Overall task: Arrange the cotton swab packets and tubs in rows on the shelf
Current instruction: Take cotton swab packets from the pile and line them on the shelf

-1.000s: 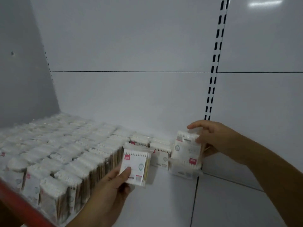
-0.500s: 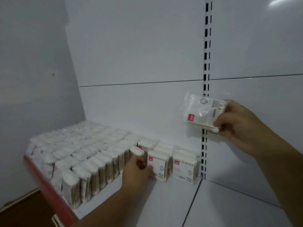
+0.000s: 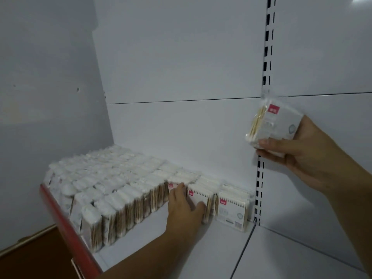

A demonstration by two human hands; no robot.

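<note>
Rows of cotton swab packets (image 3: 112,190) stand packed on the left part of the white shelf (image 3: 181,250). My left hand (image 3: 184,206) rests on a packet (image 3: 198,198) standing in a short row near the back wall, fingers on its front and thumb at its right side. Another packet (image 3: 231,207) stands to its right by the upright. My right hand (image 3: 300,150) holds a clear packet with a red label (image 3: 267,121) in the air at the right, well above the shelf.
A slotted metal upright (image 3: 265,57) runs down the back panel at the right. The shelf has a red front edge (image 3: 68,228). A grey side wall (image 3: 46,97) closes the left. A seam (image 3: 241,252) divides the shelf from the adjoining board.
My right hand has turned its packet so the red label now sits at the top, and lowered it slightly. My left hand has slid onto the front of the standing packet.
</note>
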